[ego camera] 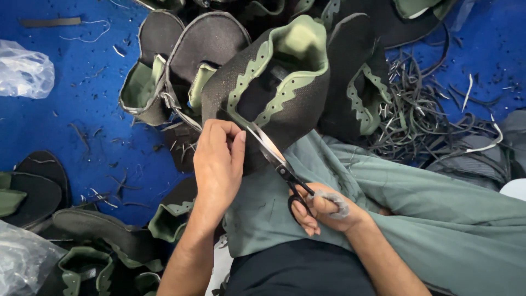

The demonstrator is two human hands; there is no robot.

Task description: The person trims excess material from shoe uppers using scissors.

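Observation:
My left hand (218, 159) grips the lower edge of a dark mesh shoe upper (274, 87) with green scalloped trim and a green lining, holding it up over my lap. My right hand (320, 211) is closed through the black handles of a pair of scissors (276, 159). The scissor blades point up and left, and their tips meet the upper's edge right beside my left thumb. My lap is covered by grey-green cloth (416, 203).
More dark and green shoe uppers (181, 66) lie behind on the blue floor (66, 120), with others at lower left (93, 241). A heap of cut black strips (427, 115) lies to the right. Clear plastic bags (24, 71) sit at the left edge.

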